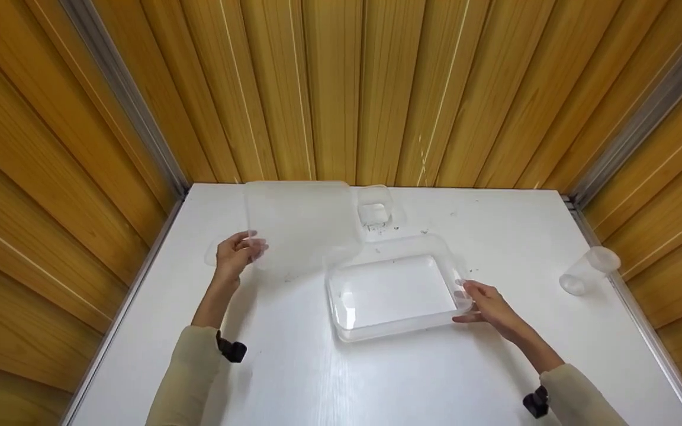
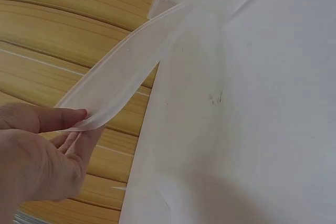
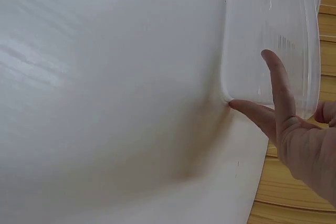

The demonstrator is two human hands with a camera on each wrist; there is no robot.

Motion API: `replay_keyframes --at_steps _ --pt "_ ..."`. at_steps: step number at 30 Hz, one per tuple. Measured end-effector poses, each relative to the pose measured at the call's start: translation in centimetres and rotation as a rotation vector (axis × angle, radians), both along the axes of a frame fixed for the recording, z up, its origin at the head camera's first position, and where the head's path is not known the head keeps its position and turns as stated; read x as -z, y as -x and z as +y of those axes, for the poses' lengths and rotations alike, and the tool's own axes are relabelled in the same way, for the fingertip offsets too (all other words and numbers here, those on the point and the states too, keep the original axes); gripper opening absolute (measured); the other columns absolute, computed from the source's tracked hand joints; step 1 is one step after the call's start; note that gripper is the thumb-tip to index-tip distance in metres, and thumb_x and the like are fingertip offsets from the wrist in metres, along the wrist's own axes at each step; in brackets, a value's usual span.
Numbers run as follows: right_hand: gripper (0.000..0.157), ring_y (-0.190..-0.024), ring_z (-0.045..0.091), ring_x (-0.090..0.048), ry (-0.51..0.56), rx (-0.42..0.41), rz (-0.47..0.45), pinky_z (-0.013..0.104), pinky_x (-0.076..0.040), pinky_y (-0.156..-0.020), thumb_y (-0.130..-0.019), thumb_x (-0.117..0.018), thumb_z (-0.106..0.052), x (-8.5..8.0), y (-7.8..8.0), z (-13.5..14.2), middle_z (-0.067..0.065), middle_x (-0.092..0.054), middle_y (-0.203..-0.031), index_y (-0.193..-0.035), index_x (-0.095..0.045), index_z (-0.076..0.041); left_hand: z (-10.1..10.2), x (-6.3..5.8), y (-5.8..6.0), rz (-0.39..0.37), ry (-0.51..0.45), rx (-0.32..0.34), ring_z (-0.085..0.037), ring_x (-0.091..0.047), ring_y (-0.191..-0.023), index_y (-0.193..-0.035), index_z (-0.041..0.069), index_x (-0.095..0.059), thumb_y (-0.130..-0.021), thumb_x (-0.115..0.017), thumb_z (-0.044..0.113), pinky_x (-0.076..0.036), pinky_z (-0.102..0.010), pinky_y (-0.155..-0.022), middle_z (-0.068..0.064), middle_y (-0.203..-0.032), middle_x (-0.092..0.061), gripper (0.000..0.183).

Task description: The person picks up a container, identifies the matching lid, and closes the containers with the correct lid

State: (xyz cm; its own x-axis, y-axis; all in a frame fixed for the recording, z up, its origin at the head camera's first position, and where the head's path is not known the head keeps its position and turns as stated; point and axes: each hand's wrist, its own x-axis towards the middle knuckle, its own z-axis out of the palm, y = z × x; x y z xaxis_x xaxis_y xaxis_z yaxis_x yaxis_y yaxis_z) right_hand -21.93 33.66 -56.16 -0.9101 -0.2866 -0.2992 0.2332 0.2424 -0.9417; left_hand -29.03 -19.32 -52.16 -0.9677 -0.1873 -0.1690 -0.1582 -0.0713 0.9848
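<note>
My left hand (image 1: 237, 255) pinches a large translucent plastic lid (image 1: 302, 222) by its left edge, thumb on one face and fingers on the other. In the left wrist view the lid (image 2: 123, 69) is tilted and slightly bowed, raised off the table near that hand (image 2: 50, 150). A clear rectangular plastic container (image 1: 400, 326) stands open side up at the middle. My right hand (image 1: 488, 306) grips its right front corner. The right wrist view shows fingers spread along the container wall (image 3: 252, 19), one of them at its bottom corner; the thumb of this hand (image 3: 302, 140) is near the rim.
A small clear container (image 1: 375, 207) stands at the back, right of the lid. Far right, a clear plastic cup (image 1: 589, 271) is near the table edge. A faint translucent piece (image 1: 211, 254) lies beyond my left hand. Wood-patterned walls (image 1: 329, 89) enclose the white table (image 1: 293, 367).
</note>
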Motion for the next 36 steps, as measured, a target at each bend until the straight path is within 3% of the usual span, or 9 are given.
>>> replay_keyframes --at_steps 8,13,18,20,23,25,29,32,36 --pt "0.061 -0.104 0.032 -0.071 -0.093 0.114 0.025 0.038 -0.063 -0.083 -0.112 -0.037 -0.034 0.3 -0.1 -1.3 0.039 -0.037 -0.15 -0.155 -0.03 0.009 1.9 -0.3 -0.5 0.357 0.143 -0.144 -0.005 -0.074 -0.089 -0.113 -0.008 -0.067 -0.092 -0.066 -0.011 -0.057 -0.016 -0.084 -0.027 -0.112 -0.073 0.021" --pt "0.054 -0.119 0.049 -0.063 -0.329 0.136 0.214 0.039 -0.064 -0.079 -0.112 -0.038 -0.029 -0.8 0.3 -1.2 0.04 -0.049 -0.143 -0.151 -0.039 0.008 3.6 -1.5 -0.7 0.525 0.164 -0.15 -0.016 -0.075 -0.093 -0.106 -0.012 -0.066 -0.09 -0.07 -0.009 -0.059 -0.02 -0.085 -0.03 -0.107 -0.073 0.017" --pt "0.048 -0.128 0.05 -0.057 -0.448 0.148 0.418 0.048 -0.058 -0.096 -0.111 -0.041 -0.024 -3.4 1.6 -0.8 0.035 -0.054 -0.142 -0.146 -0.046 0.009 5.8 -2.2 -1.2 0.692 0.33 -0.085 -0.033 -0.076 -0.1 -0.096 -0.008 -0.064 -0.091 -0.072 -0.003 -0.059 -0.03 -0.096 -0.022 -0.1 -0.075 0.011" --pt "0.05 -0.133 0.047 -0.054 -0.381 0.141 0.421 0.046 -0.055 -0.101 -0.111 -0.042 -0.025 -4.7 2.0 -0.9 0.033 -0.05 -0.147 -0.147 -0.045 0.009 6.7 -2.2 -1.4 0.783 0.402 -0.026 -0.035 -0.075 -0.103 -0.092 -0.007 -0.062 -0.09 -0.07 -0.008 -0.056 -0.035 -0.101 -0.019 -0.1 -0.076 0.008" --pt "0.057 -0.136 0.038 -0.056 -0.169 0.136 0.324 0.037 -0.056 -0.1 -0.112 -0.038 -0.034 -6.6 2.5 -1.2 0.03 -0.045 -0.154 -0.152 -0.039 0.008 8.2 -2.3 -1.7 0.915 0.522 0.099 -0.033 -0.074 -0.104 -0.092 -0.005 -0.062 -0.088 -0.064 -0.019 -0.053 -0.039 -0.106 -0.014 -0.103 -0.077 0.015" --pt "0.063 -0.13 0.03 -0.062 0.007 0.153 0.216 0.034 -0.057 -0.098 -0.111 -0.036 -0.041 -7.9 2.7 -1.3 0.029 -0.051 -0.147 -0.15 -0.039 0.008 9.1 -2.2 -1.8 0.979 0.588 0.202 -0.032 -0.074 -0.105 -0.097 -0.005 -0.063 -0.086 -0.062 -0.024 -0.05 -0.041 -0.11 -0.014 -0.106 -0.077 0.022" --pt "0.069 -0.107 0.01 -0.072 0.188 0.163 0.058 0.03 -0.06 -0.092 -0.11 -0.039 -0.042 -9.7 2.9 -0.8 0.005 -0.065 -0.121 -0.152 -0.031 0.012 10.4 -1.5 -2.0 1.045 0.673 0.353 -0.03 -0.074 -0.107 -0.106 -0.004 -0.066 -0.084 -0.063 -0.025 -0.045 -0.044 -0.114 -0.014 -0.109 -0.076 0.03" --pt "0.067 -0.098 0.004 -0.072 0.234 0.162 -0.004 0.025 -0.061 -0.087 -0.109 -0.049 -0.027 -10.2 2.9 -0.3 -0.006 -0.07 -0.11 -0.154 -0.025 0.016 10.8 -0.9 -2.2 1.064 0.666 0.362 -0.031 -0.073 -0.111 -0.099 -0.002 -0.065 -0.083 -0.065 -0.025 -0.044 -0.046 -0.114 -0.014 -0.109 -0.076 0.028" --pt "0.048 -0.094 0.009 -0.076 0.319 0.155 -0.048 0.023 -0.061 -0.082 -0.104 -0.055 -0.005 -9.7 2.7 -0.1 -0.003 -0.078 -0.104 -0.148 -0.042 0.011 10.9 -0.6 -2.4 1.022 0.687 0.227 -0.031 -0.068 -0.117 -0.089 0.004 -0.066 -0.084 -0.074 -0.014 -0.054 -0.042 -0.105 -0.011 -0.114 -0.072 0.02"
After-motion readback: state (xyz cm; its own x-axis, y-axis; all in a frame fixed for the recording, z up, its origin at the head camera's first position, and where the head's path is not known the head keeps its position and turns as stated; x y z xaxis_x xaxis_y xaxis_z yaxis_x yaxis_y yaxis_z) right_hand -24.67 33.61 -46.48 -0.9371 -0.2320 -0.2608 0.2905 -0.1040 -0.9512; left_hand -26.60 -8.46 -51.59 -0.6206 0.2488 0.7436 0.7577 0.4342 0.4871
